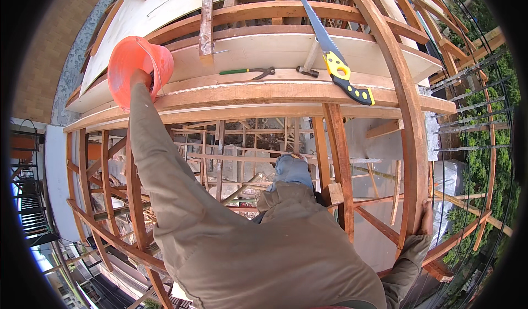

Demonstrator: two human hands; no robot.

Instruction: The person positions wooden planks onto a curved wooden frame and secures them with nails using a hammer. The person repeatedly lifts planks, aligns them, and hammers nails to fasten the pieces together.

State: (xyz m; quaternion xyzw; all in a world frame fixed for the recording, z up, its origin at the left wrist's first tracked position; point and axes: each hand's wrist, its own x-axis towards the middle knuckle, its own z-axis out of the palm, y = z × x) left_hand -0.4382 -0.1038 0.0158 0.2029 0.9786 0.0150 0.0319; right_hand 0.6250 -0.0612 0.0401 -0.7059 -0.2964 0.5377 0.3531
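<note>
An orange plastic bucket [119, 70] is tipped with its mouth toward me at the upper left, beside the timber formwork. My left hand [141, 78] reaches inside it; the fingers are hidden in there, so whatever they hold does not show. Low on the right, my right hand [426, 219] is wrapped against the outer side of a long wooden beam [408, 111]. A hand saw [325, 44] with a yellow and black handle lies across the timbers. Green-handled pincers [248, 71] and a hammer [307, 70], partly hidden, rest in the trough between boards.
A pale plywood sheet [132, 26] with scraps of wood and a bent wire lies at the upper left. Wooden posts [336, 160] and crosspieces frame a deep drop below me. Thin cables [467, 149] and green foliage [484, 177] are off to the right.
</note>
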